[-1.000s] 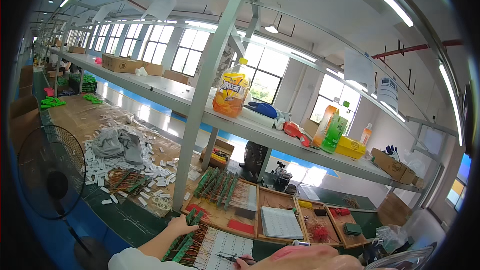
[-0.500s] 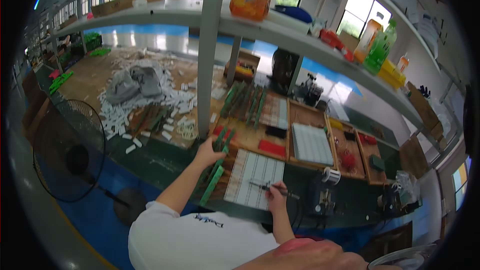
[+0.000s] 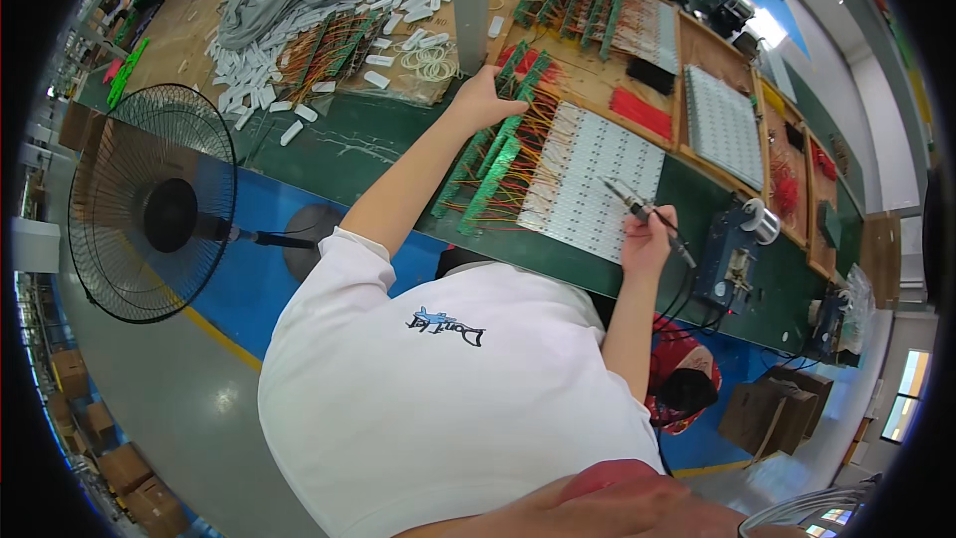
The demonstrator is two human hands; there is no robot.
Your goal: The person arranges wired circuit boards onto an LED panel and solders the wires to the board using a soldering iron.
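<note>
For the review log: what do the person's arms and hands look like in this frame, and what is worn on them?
Both arms are bare from the short sleeves of a white T-shirt down. The left hand and right hand wear no gloves, and no watch, ring or wrist strap is visible. The shirt carries a small dark printed mark with a blue touch on its front. No cables run along either arm.

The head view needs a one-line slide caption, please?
Left hand on green circuit strips, right hand holding a soldering iron over white strips.

Electronics assembly workshop: soldering bench (image 3: 378, 144), circuit strips (image 3: 488, 154)
</note>
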